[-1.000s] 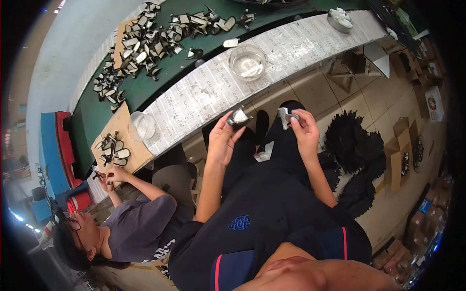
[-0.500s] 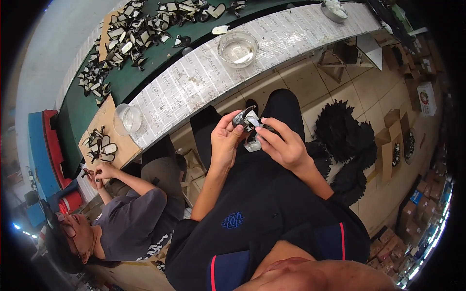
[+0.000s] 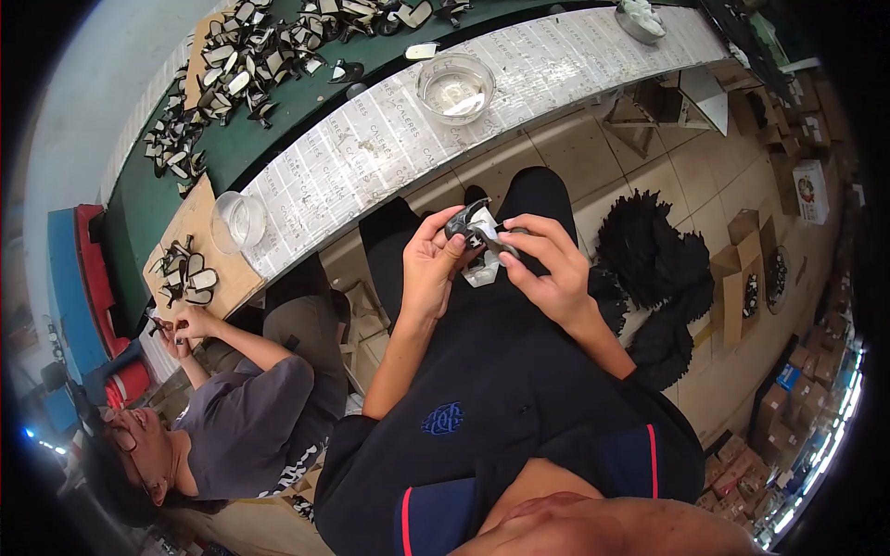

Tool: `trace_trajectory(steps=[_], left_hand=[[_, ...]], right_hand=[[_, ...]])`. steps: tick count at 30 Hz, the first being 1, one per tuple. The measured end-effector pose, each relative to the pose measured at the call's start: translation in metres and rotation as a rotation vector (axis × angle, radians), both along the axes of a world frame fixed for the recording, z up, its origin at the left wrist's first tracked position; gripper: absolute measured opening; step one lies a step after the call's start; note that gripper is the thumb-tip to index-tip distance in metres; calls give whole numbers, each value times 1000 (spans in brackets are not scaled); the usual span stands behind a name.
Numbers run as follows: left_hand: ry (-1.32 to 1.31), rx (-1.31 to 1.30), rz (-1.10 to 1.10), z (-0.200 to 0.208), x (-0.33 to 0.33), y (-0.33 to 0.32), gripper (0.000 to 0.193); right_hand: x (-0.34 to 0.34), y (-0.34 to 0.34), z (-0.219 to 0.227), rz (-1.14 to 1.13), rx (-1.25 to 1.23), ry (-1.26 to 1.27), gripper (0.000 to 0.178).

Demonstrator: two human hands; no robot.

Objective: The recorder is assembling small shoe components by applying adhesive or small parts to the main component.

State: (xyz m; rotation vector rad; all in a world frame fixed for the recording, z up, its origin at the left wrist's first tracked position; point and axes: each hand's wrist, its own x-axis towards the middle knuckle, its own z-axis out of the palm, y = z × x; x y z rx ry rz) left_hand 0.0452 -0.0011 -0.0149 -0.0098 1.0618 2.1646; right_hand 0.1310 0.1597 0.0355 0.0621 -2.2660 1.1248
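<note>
Over my lap, my left hand (image 3: 429, 273) is closed round a glossy black shoe heel (image 3: 456, 225), its fingers on the black side. My right hand (image 3: 553, 273) pinches a dark, flexible-looking strip (image 3: 506, 243) against the heel's right side. A whitish patch shows on the heel between the two hands. Just below hangs a pale grey-white piece (image 3: 482, 271); I cannot tell whether it is joined to the heel. The fingertips hide part of the work.
A paper-covered bench (image 3: 352, 167) curves ahead, with a clear round dish (image 3: 455, 90), another clear dish (image 3: 238, 222) and a metal bowl (image 3: 640, 20). Heaped shoe heels (image 3: 246, 65) lie on a green surface (image 3: 278, 139). At left a co-worker (image 3: 250, 417) handles a small dark part. Cardboard boxes (image 3: 742, 283) stand right.
My right fingers have shifted slightly on the heel, and a dark strip now shows between them where a whitish bit was pinched. My left hand keeps its hold. The view has tilted a little.
</note>
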Motion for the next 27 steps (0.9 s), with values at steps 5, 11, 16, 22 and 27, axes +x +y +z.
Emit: trace_trajectory(steps=[5,11,16,22,27], left_hand=[[31,-26,-21,-4,-2,-2,42],[41,-53,-47,-9,-1,-2,41],[33,-77,-49,-4,-1,-2,39],[20,-91,-28,-1,-1,-2,38],[33,-127,-42,2,-3,-2,38]], right_hand=[[9,2,8,-24,-268,-99,26],[-5,13,7,-27,40,-55,26],[-8,6,5,47,64,-107,28],[-14,4,1,60,155,-74,27],[-15,6,-1,-51,212,-87,28]])
